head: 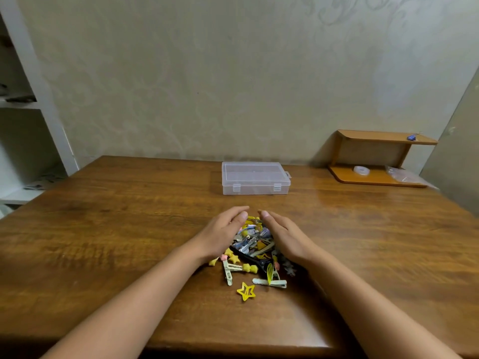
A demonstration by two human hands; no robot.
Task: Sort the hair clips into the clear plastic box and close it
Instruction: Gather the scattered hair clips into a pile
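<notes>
A heap of several hair clips, yellow, silver, black and pink, lies on the wooden table in front of me. My left hand and my right hand cup the heap from either side, fingers nearly straight, fingertips almost meeting at its far end. A yellow star clip and a pale long clip lie loose at the near side. The clear plastic box stands farther back on the table with its lid down and both front latches visible.
A small wooden shelf sits at the back right, holding a roll of tape and a plastic bag. White shelving stands at the left. A wall runs behind the table.
</notes>
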